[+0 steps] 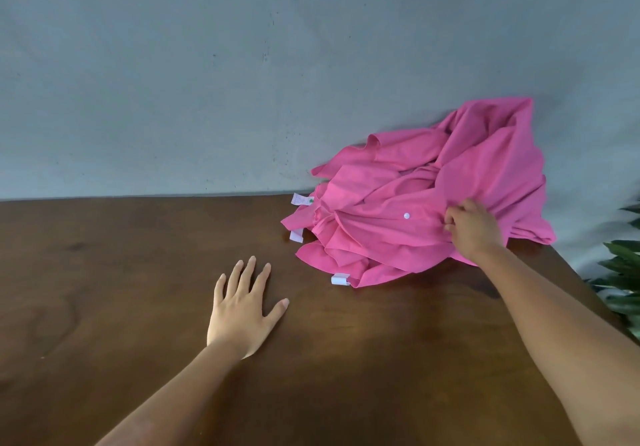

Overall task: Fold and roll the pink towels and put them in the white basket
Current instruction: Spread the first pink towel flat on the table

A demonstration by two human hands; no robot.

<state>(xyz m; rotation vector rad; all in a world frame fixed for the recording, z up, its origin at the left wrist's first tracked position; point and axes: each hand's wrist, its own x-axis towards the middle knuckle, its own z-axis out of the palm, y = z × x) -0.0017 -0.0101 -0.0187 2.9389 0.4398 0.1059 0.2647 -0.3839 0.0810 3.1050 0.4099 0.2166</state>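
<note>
Pinching the top layer of the towel pile (426,203) with curled fingers, the right hand (472,229) should lift one towel clear before dragging it to the open wood. The left hand (244,310) lies flat, fingers spread, on the table (104,272), holding nothing. The pile sits at the far right edge against the wall (207,65), beside a plant (623,272); no basket is in view.

Soft even daylight; faint shadows; edges bowed, blurred
</note>
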